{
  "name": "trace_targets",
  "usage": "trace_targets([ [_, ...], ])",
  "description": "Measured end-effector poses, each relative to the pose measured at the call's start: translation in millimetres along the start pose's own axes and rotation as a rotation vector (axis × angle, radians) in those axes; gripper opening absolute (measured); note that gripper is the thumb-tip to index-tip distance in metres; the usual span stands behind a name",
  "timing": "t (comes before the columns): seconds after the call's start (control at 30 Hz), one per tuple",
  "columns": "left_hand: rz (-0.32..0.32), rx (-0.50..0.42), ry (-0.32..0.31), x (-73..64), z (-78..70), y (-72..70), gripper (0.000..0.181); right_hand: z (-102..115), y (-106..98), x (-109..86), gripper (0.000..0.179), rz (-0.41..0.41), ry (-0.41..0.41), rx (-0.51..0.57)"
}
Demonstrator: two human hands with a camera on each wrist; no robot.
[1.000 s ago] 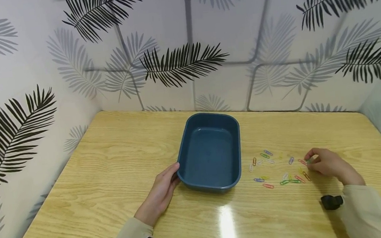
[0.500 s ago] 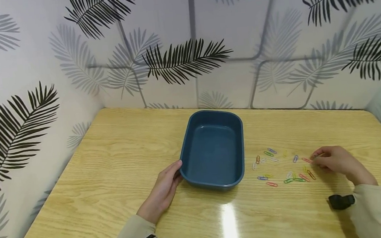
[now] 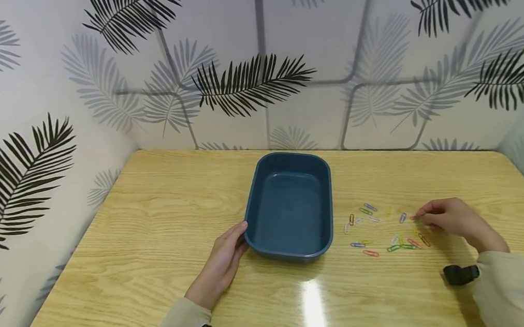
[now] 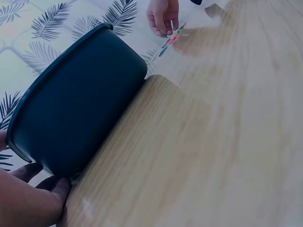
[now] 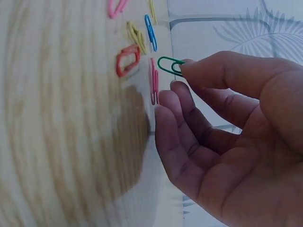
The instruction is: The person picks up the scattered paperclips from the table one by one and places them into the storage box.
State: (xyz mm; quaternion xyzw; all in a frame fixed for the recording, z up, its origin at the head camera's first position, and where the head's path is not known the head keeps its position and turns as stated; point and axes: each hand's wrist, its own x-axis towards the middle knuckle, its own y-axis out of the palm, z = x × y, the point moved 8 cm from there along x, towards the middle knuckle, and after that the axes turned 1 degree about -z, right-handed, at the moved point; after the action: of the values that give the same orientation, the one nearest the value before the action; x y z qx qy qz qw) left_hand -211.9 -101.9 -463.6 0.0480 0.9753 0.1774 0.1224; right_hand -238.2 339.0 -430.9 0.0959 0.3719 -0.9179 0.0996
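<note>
The right grip point(image 3: 454, 218) pinches a green paper clip point(image 5: 166, 64) over the surface point(image 3: 154, 209), near scattered coloured clips point(image 3: 370, 253) — the left grip point(image 3: 223, 256) holds the dark blue tub point(image 3: 292, 213) at its near left corner, left of those clips.

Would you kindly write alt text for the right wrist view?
A person's right hand pinches a green paper clip over a wood-grain table. More paper clips, in pink, red, yellow and blue, lie on the table, with a leaf-patterned wall behind.
</note>
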Motion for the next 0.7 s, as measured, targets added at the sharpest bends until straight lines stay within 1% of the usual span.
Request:
trace_targets([
  [0.13, -0.003, 0.004, -0.009, -0.9, -0.2, 0.3, 0.047, 2, -4, -0.1, 0.027, -0.044, -0.004, 0.053],
  [0.2, -0.005, 0.004, -0.014, -1.1, -0.1, 0.4, 0.047, 6, -4, -0.4, 0.03, -0.069, -0.022, 0.075],
  [0.3, -0.006, 0.007, -0.012, -2.0, -0.3, 0.3, 0.048, 13, -2, -0.5, 0.034, -0.083, -0.048, 0.091],
  [0.4, -0.013, 0.011, -0.011, -2.7, -0.4, 0.0, 0.048, 20, 2, -0.9, 0.037, -0.079, -0.055, 0.114],
  [0.53, -0.015, 0.011, -0.007, -2.8, -1.0, 0.4, 0.047, 32, 6, 0.5, 0.04, -0.072, -0.05, 0.171],
  [0.7, -0.005, 0.002, -0.002, -2.2, -1.5, 2.2, 0.048, 52, 10, 5.9, 0.041, -0.075, -0.074, 0.21],
])
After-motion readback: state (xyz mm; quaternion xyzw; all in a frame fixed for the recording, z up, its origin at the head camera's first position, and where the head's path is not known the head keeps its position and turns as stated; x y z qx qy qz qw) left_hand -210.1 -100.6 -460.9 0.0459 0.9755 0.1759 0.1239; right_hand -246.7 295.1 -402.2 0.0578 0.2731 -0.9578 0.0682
